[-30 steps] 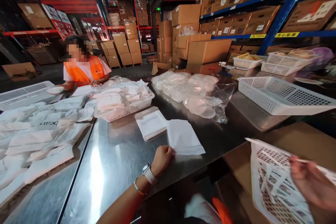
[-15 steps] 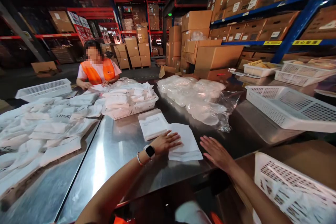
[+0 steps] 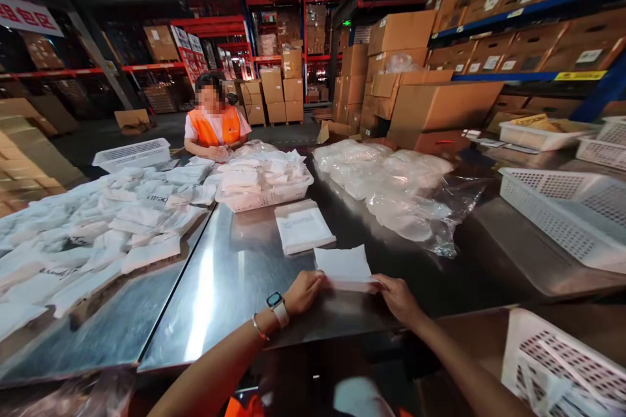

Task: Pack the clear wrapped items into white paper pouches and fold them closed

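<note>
Head view looks down on a steel worktop (image 3: pixel 235 287) where both hands meet at a small white cloth piece (image 3: pixel 343 265) lying flat near the front edge. The left hand (image 3: pixel 302 290) pinches the piece's near left corner, fingers closed on the edge. The right hand (image 3: pixel 397 293) holds the near right corner the same way, thumb and fingers together on the fabric. The near edge looks folded or lifted slightly between the two grips.

The piece appears thin, soft and very light; it would likely flop and crease if lifted by one corner, so holding both near corners, as now, seems the sensible grip. It is not fragile, and the smooth steel should let it slide easily. Its long axis runs left to right across the view, roughly parallel to the worktop's front edge, with the far edge toward the middle of the worktop.

Just beyond it, apart from it, lies a neat stack of folded white pieces (image 3: pixel 303 227). Farther back sits a white basket (image 3: pixel 274 195) heaped with similar pieces, and clear plastic bags (image 3: pixel 391 189) spread to the right. A loose pile of white cloth (image 3: pixel 98 228) covers the left side. A person in an orange vest (image 3: pixel 215 127) works at the far end.
</note>
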`<state>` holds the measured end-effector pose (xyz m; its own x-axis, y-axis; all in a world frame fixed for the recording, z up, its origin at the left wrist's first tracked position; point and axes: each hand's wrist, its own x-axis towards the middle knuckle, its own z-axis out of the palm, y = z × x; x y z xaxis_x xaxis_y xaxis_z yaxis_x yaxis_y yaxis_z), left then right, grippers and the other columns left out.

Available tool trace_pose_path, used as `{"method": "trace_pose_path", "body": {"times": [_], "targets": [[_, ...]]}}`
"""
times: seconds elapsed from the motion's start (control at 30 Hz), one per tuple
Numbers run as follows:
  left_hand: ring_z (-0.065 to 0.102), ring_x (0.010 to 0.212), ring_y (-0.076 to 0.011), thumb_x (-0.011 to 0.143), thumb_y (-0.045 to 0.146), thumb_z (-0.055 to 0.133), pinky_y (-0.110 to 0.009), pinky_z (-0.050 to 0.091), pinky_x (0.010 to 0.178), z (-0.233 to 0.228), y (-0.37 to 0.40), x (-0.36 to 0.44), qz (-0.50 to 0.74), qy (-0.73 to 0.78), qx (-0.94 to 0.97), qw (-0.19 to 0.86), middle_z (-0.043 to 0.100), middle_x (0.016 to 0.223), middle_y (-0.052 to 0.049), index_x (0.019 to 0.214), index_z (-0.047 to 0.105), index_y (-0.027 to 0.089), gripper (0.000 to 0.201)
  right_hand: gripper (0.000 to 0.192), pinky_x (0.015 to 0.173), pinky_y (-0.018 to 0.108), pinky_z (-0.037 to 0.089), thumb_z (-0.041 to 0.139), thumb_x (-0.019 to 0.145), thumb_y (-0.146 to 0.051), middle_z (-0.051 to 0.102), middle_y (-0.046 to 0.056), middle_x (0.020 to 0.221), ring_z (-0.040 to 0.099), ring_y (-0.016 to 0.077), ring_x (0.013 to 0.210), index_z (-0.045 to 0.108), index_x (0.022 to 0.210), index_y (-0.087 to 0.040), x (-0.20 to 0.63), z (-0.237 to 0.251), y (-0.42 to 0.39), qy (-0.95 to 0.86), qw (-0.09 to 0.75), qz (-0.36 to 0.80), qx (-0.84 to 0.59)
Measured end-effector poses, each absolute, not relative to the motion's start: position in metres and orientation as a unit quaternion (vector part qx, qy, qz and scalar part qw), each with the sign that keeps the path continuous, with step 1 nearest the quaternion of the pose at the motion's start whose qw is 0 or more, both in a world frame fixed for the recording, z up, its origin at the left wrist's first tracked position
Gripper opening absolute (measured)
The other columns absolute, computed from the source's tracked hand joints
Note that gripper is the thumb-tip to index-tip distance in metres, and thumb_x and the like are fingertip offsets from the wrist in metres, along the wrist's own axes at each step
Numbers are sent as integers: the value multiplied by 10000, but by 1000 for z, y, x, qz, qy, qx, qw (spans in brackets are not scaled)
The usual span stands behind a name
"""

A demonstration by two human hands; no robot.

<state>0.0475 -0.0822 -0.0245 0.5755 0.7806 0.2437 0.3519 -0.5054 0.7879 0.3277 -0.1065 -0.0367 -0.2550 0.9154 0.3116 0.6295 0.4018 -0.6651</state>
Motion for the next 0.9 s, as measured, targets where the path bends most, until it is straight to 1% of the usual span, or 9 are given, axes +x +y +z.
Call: {"method": "trace_pose_path", "body": {"times": [0.07,0.13,0.3,0.4,0.53,0.67,0.8,0.83,0.9], "targets": [[539,665,-162,986,502,192,-286,464,670,-27,-84,52,333,404,773,359,624,722,-28,765,615,149,593,552,566,284,455,311,926,-566,637,37,622,589,188,599,644,698,-189,317,-32,-103,-735,341,218,-544],[493,633,-156,969,562,177,-288,443,627,-30,-84,57,353,438,747,355,590,689,-28,732,582,156,621,574,530,275,406,312,908,-606,585,24,567,539,179,566,594,630,-190,310,-29,-98,-713,339,225,-571],[439,590,-145,922,656,130,-282,400,566,-35,-79,63,377,487,706,349,513,615,-18,630,481,189,653,585,524,276,353,288,844,-662,533,20,534,482,172,552,526,570,-204,303,-24,-86,-694,318,244,-599],[415,569,-139,911,663,114,-283,376,549,-36,-78,65,375,508,697,340,470,592,-6,606,429,205,633,546,534,279,337,302,808,-653,512,19,534,463,169,558,482,543,-211,302,-24,-80,-690,301,250,-609],[428,570,-141,950,551,135,-288,370,566,-35,-78,68,351,534,699,322,479,594,-8,605,435,203,575,498,556,288,362,316,795,-604,522,25,535,478,179,578,472,533,-210,302,-26,-74,-679,278,263,-627],[483,580,-143,984,363,203,-279,381,583,-32,-71,73,297,565,709,299,539,617,-28,627,530,169,522,441,574,295,378,364,773,-555,553,39,546,504,190,590,468,513,-214,300,-25,-67,-661,255,270,-653],[566,613,-166,929,241,415,-278,415,618,-12,-65,77,224,619,710,251,583,608,-54,640,623,127,374,407,568,313,403,382,703,-540,548,60,512,540,221,581,455,457,-223,299,-17,-61,-659,231,274,-662],[594,646,-184,903,228,474,-285,431,632,-4,-66,80,211,638,703,232,610,637,-73,686,651,114,302,411,569,325,416,378,687,-550,562,72,513,559,239,589,467,450,-226,300,-17,-60,-663,227,278,-657],[640,781,-237,873,204,538,-314,466,686,12,-71,88,206,679,682,180,670,812,-146,892,684,83,191,433,567,354,439,375,675,-579,596,97,530,597,280,607,503,447,-234,305,-22,-56,-677,218,284,-643]]}}
